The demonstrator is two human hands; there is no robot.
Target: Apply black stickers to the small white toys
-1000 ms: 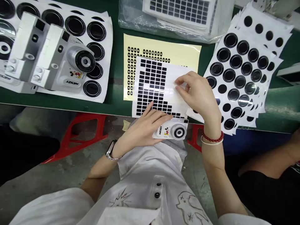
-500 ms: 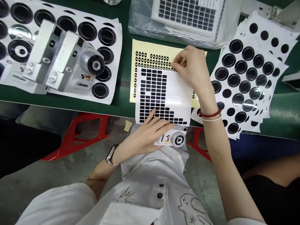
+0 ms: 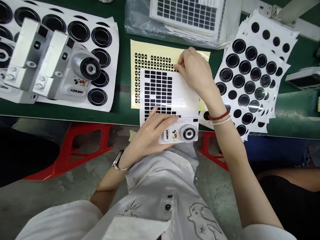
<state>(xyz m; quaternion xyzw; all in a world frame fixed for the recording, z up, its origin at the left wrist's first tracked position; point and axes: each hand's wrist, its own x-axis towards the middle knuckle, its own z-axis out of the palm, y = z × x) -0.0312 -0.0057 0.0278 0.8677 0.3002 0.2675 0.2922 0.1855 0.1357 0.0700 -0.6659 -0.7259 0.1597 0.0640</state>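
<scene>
A small white camera with a Mickey Mouse picture sits just below a white sheet of black stickers. The left hand lies over the top of the camera. Its fingers are close together and rest on the camera and on the low end of the sheet. The right hand is at the top edge of the sheet. Its fingers are pinched together there, on the edge.

The sticker sheet lies on a yellow sheet with rows of small black rings. The yellow sheet is the main spot here. To its left, two white cameras sit on a white sheet of big black rings. To its right is a pile of white sheets with black rings. Above it is a plastic bag with more black stickers. Under it all is a green table.
</scene>
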